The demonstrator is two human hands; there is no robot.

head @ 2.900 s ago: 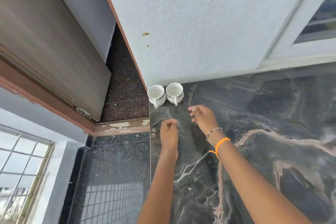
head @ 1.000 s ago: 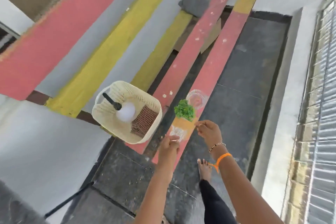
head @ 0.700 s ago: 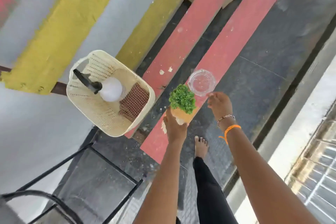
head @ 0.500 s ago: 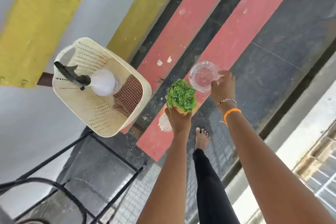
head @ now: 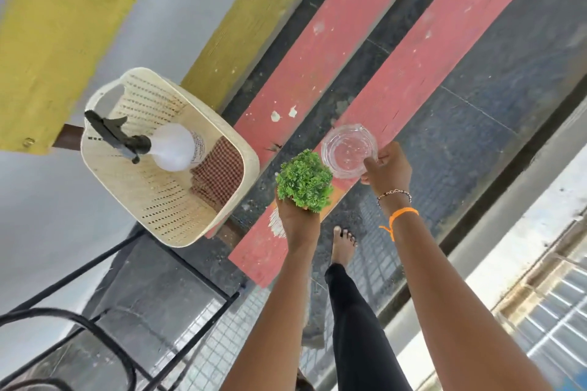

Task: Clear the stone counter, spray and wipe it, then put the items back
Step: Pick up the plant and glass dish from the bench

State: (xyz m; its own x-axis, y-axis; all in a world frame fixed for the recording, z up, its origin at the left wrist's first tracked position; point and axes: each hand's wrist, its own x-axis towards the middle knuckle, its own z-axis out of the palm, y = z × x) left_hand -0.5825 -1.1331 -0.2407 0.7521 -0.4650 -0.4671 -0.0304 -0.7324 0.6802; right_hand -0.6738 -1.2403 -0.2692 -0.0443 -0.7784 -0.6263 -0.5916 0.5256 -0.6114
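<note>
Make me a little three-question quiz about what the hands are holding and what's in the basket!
1. True or false: the left hand holds the small leafy green plant.
2. What is the right hand gripping? A) a white cup B) the clear round glass dish C) a sponge
3. Fill in: beside the white spray bottle with a black trigger, the cream perforated plastic basket holds a brown checked ____.

Key: 1 true; 2 B; 3 cloth.
</note>
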